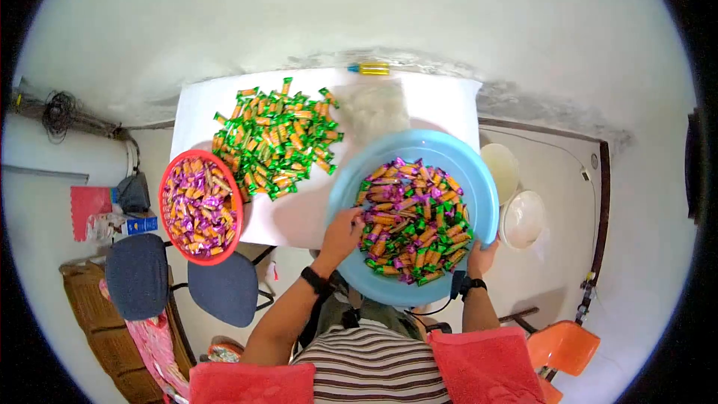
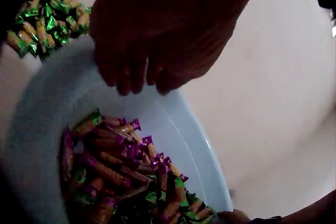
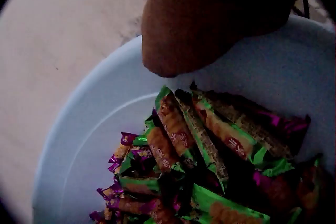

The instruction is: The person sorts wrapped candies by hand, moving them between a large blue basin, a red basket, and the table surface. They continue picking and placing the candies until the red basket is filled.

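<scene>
A light blue basin (image 1: pixel 482 179) holds a heap of wrapped snack sticks (image 1: pixel 419 232) in purple and green wrappers. It overlaps the table's front right edge, close before the person's body. On its left side the left hand (image 1: pixel 344 236) grips the rim, its fingers (image 2: pixel 137 79) reaching over the inner wall. Opposite, at the lower right, the right hand (image 1: pixel 482 258) holds the rim; one rounded digit (image 3: pixel 173 58) laps over the inside while the rest is hidden behind the wall. The heaped sticks lie just below both hands.
Green-wrapped sticks (image 1: pixel 277 142) spread over the white table (image 1: pixel 299 221). A red basket (image 1: pixel 238 213) of purple-wrapped sticks stands at the left. Behind the basin are a clear plastic bag (image 1: pixel 374 112) and a yellow bottle (image 1: pixel 372 69). Chairs (image 1: pixel 221 288) and white buckets (image 1: pixel 523 218) flank the table.
</scene>
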The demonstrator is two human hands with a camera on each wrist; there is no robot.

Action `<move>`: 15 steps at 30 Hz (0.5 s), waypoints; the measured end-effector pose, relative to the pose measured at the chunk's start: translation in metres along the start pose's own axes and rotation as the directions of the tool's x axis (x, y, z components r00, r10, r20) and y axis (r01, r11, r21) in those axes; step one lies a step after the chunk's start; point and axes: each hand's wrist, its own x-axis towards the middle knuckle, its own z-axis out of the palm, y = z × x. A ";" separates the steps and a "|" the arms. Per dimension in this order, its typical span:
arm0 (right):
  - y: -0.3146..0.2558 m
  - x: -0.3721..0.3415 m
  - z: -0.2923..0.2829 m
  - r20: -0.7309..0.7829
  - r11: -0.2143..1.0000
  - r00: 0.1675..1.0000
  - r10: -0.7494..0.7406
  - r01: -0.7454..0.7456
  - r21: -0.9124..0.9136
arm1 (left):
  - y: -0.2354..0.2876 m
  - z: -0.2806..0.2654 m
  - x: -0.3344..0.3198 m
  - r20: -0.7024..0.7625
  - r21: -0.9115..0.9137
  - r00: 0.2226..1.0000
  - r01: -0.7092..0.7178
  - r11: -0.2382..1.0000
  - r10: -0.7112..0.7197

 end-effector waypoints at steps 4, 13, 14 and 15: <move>0.013 0.005 0.005 -0.014 0.999 1.000 -0.006 0.007 0.031 | -0.031 0.057 0.029 0.319 0.262 0.948 -0.102 0.960 0.014; 0.013 0.006 0.005 0.006 1.000 1.000 -0.008 0.008 -0.014 | -0.058 0.114 0.040 0.440 0.647 0.868 -0.130 0.751 -0.229; 0.015 0.008 0.005 0.004 1.000 1.000 -0.012 0.012 -0.016 | -0.059 0.117 0.041 0.426 0.654 0.866 -0.096 0.750 -0.261; 0.016 0.008 0.006 0.009 1.000 1.000 0.005 -0.005 -0.024 | -0.062 0.120 0.041 0.425 0.651 0.867 -0.094 0.753 -0.259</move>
